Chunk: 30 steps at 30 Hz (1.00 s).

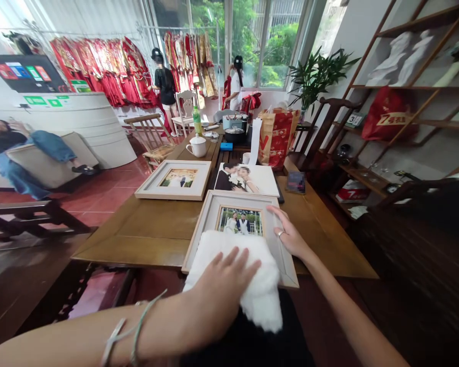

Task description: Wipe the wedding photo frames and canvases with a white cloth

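A light wooden picture frame (286,262) with a wide pale mat and a photo of a couple leans over the near table edge toward me. My left hand (224,285) lies with its fingers spread on a folded white cloth (265,300), pressing it against the lower part of the frame. The cloth covers the photo's bottom and hangs past the frame's lower edge. My right hand (288,232), with a ring on one finger, grips the frame's right side; some of its fingers are hidden. A similar picture frame (149,188) lies flat farther left.
Behind the frame, a couple's photo print (265,178) lies on the wooden table (137,232). Farther back are a white lidded mug (199,146), a small blue box (226,146) and a red-and-tan paper bag (277,137). Two people stand by the garment racks; another person reclines at left.
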{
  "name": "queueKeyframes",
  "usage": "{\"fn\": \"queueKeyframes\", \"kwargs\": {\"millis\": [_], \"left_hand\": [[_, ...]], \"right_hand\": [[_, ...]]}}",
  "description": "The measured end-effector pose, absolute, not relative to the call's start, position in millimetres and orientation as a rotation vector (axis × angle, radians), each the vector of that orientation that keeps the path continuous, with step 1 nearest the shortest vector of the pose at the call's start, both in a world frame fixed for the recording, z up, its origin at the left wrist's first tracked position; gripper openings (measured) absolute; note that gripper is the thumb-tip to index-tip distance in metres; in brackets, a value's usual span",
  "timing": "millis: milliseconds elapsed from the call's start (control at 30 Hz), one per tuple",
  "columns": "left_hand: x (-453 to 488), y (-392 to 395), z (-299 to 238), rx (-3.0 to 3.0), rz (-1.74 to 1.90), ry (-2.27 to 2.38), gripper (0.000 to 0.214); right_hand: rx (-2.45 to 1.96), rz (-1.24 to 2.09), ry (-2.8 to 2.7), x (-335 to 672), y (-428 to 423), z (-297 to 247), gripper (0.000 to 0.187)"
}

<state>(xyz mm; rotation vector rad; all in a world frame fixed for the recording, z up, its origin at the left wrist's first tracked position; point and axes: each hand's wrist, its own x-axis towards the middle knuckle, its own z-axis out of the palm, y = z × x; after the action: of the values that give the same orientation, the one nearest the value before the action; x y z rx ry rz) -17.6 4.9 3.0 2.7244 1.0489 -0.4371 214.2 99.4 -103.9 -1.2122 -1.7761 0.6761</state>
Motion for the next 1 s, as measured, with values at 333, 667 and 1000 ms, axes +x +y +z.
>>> {"fn": "queueKeyframes", "kwargs": {"millis": [333, 667, 1000], "left_hand": [[-8.5, 138.1, -12.1, 2.981, -0.148, 1.468, 0.072], [-30.4, 28.0, 11.3, 2.898, -0.361, 0.91, 0.068], [-16.0, 65.3, -10.1, 2.863, -0.346, 1.369, 0.075]], "right_hand": [[-1.175, 0.684, -1.791, 214.0, 99.3, -102.4, 0.067], [-1.21, 0.691, -1.766, 211.3, 97.5, -100.7, 0.061], [-1.203, 0.693, -1.785, 212.5, 95.8, -99.0, 0.062]]}}
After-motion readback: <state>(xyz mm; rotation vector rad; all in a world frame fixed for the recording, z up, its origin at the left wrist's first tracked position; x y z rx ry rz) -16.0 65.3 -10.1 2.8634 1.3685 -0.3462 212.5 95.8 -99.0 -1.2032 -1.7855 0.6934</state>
